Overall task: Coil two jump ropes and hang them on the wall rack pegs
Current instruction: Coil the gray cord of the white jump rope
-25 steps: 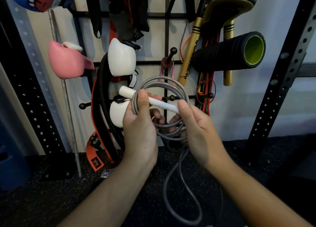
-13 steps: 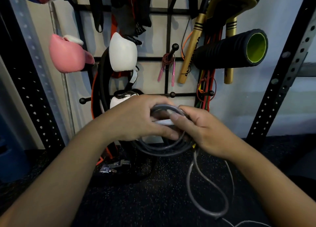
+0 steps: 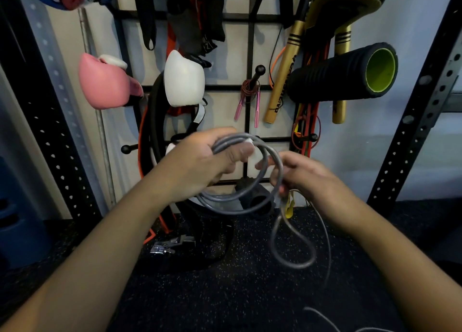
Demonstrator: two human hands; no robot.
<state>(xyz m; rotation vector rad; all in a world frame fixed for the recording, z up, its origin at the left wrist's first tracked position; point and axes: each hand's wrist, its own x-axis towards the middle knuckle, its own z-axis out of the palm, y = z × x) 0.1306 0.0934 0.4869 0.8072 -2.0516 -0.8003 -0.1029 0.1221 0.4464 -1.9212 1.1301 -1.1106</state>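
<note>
Left hand (image 3: 200, 164) closed around the top of the grey jump rope (image 3: 240, 196), thumb pressed over the bundled loops and over a white handle (image 3: 252, 160) that shows just beyond the thumb. Coil hanging in several rounds beneath that hand, in front of the wall rack (image 3: 250, 56), slightly blurred. Right hand (image 3: 302, 174) at 3 o'clock from the coil, fingers curled onto the rope where the last loop leaves the bundle; how tightly it grips cannot be told through the blur. Loose tail of the grey rope dropping from the right hand toward 6 o'clock, forming one open loop above the black speckled floor (image 3: 250, 294), then trailing off toward the bottom edge.

On the rack at 12 o'clock from the hands, a second jump rope with pink handles (image 3: 252, 99) already hung on a ball-tipped peg (image 3: 258, 70), handles dangling downward. At 10 o'clock, a white boxing glove (image 3: 183, 79), and farther left a pink boxing glove (image 3: 105, 83). At 2 o'clock, a black foam roller (image 3: 342, 73) with green core, lying sideways on the rack, gold sticks (image 3: 283, 76) just beside it. Another bare ball-tipped peg (image 3: 126, 148) at 9 o'clock from the left hand.
</note>
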